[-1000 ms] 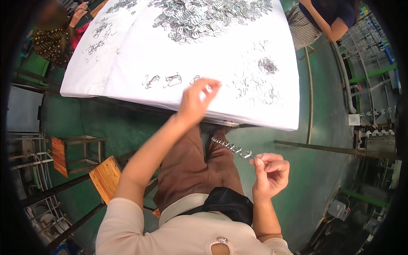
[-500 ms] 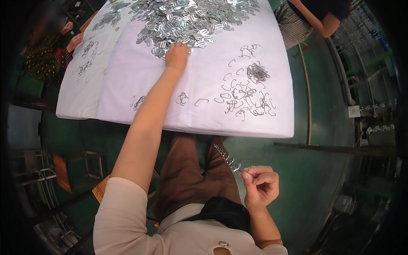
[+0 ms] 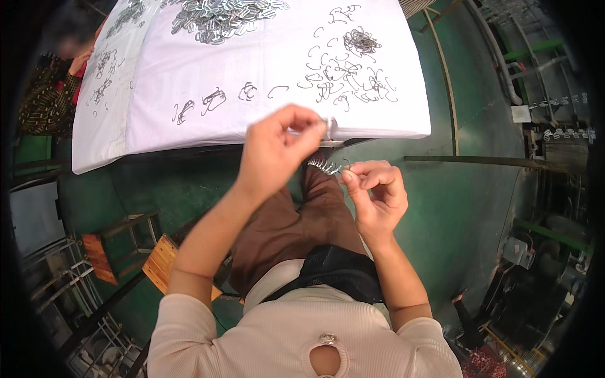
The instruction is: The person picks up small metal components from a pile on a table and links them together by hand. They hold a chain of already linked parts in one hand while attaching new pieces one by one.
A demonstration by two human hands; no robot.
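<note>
While right hand [image 3: 373, 189] pinches hook string [image 3: 326, 166], left hand [image 3: 277, 148] apparently grips clip [image 3: 330, 125] above.

1 camera sits on the person's head and looks straight down, close to the left hand [image 3: 274, 151] and right hand [image 3: 375, 192], with the white table [image 3: 403, 120] just ahead.

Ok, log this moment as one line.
left hand: pinching flat metal clip | right hand: holding threaded clip row | hands: apart
</note>
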